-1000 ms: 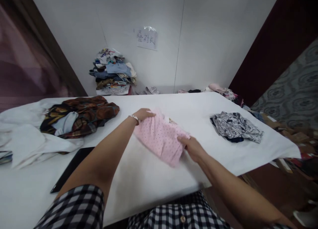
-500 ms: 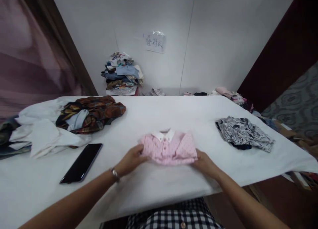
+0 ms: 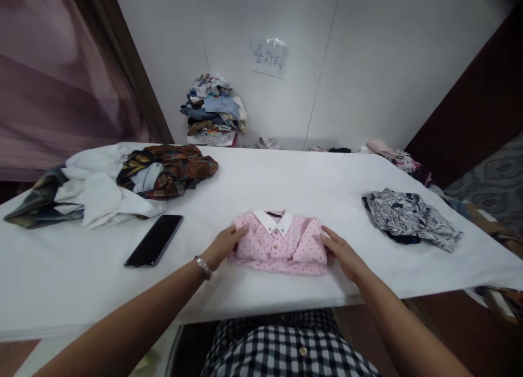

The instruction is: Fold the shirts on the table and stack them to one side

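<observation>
A pink dotted shirt (image 3: 281,246) with a white collar lies folded into a compact bundle on the table in front of me. Its collar points away from me, and the front buttons face up. My left hand (image 3: 224,246) rests at the shirt's left edge, fingers stretched out and touching the fabric. At the opposite edge, my right hand (image 3: 343,253) lies with its fingers apart, their tips on the cloth. Neither hand appears to grip the shirt. Parts of the left fingers are hidden against the fabric.
A black phone (image 3: 154,241) lies left of my hands. Behind it are crumpled white (image 3: 102,194) and brown plaid clothes (image 3: 183,170). A black-and-white patterned garment (image 3: 408,213) lies to the right. A clothes stack (image 3: 216,113) stands by the wall beyond the white table (image 3: 278,175).
The shirt, blurred and held at its lower sides before, now lies flat. My hands have shifted up along its sides and loosened. The camera view has turned slightly.
</observation>
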Tool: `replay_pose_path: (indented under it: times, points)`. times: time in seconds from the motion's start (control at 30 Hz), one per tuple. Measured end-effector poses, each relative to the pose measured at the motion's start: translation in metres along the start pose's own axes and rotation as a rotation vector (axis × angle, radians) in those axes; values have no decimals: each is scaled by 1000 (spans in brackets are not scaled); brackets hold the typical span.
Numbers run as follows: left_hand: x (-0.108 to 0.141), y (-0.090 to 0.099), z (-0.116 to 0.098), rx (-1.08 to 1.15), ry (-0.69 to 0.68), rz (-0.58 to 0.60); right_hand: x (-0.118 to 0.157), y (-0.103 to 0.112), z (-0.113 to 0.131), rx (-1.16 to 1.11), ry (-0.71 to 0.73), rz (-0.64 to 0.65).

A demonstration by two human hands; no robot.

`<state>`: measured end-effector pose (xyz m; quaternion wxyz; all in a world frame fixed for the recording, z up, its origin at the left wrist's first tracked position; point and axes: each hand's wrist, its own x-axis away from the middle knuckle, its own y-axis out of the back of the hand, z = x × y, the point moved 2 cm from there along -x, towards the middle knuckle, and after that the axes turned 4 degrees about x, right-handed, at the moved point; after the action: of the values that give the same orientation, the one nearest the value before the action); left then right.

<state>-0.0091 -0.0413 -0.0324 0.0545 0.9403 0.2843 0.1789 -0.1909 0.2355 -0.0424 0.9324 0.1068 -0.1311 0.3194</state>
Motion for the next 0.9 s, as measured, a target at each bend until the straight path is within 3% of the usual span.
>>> replay_pose_path:
  times: [0.13, 0.2, 0.33, 0.47, 0.6, 0.73, 0.8, 0.9]
  points:
    - [0, -6, -10, -5, -143, -97, 0, -17, 3, -41, 113, -85]
    - [4, -4, -8, -18, -167, -49, 6, -20, -2, 25, 182, -85]
    - [5, 8, 10, -201, -12, 37, 12, -15, -22, 460, 166, -95]
    - [2, 20, 12, -497, -50, -15, 14, -6, -28, 810, 224, -104]
    - [4, 22, -7, -590, -193, -227, 22, -10, -7, 933, 522, -209]
    - [-3, 2, -22, -633, -276, -199, 20, -34, 19, 921, 833, -198]
    - [-12, -9, -25, -686, -275, -165, 7, -45, 23, 950, 832, -168]
    - [-26, -18, -26, -741, -315, -158, -20, -51, 19, 1030, 655, -171]
